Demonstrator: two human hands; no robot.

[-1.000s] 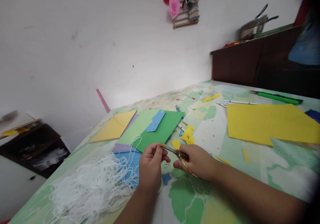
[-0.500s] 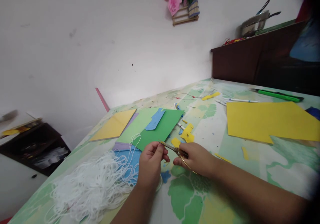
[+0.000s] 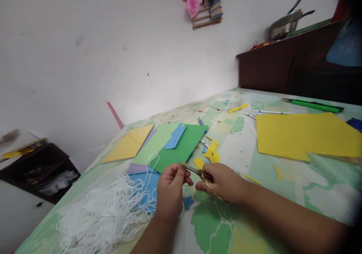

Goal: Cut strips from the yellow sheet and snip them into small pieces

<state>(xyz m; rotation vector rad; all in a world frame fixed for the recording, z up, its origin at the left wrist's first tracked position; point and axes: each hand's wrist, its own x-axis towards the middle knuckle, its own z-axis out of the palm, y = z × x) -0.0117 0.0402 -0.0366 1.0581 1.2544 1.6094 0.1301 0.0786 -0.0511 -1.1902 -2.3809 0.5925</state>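
Observation:
My right hand (image 3: 219,180) grips a pair of gold-handled scissors (image 3: 209,188), with the blades pointing left. The blade tips reach the fingertips of my left hand (image 3: 172,184), which is closed in a pinch. Whatever it pinches is too small and too covered to name. A strand of white string shows beside the left wrist, and a loose heap of white string (image 3: 98,212) lies left of that hand. Just beyond the hands are green sheets (image 3: 181,152) with a blue paper piece (image 3: 175,136) on top. A small blue cutout (image 3: 187,202) lies below the hands.
Yellow paper scraps (image 3: 212,152) lie behind the right hand. At the right are a large yellow sheet (image 3: 285,135), white sticks (image 3: 273,112) and a green-handled cutter (image 3: 315,105). An orange-yellow sheet (image 3: 128,144) rests at the left. A wall bounds the table's far side.
The view has shifted slightly. Both hands stay together in nearly the same place, and the scissor blades still meet the left fingertips.

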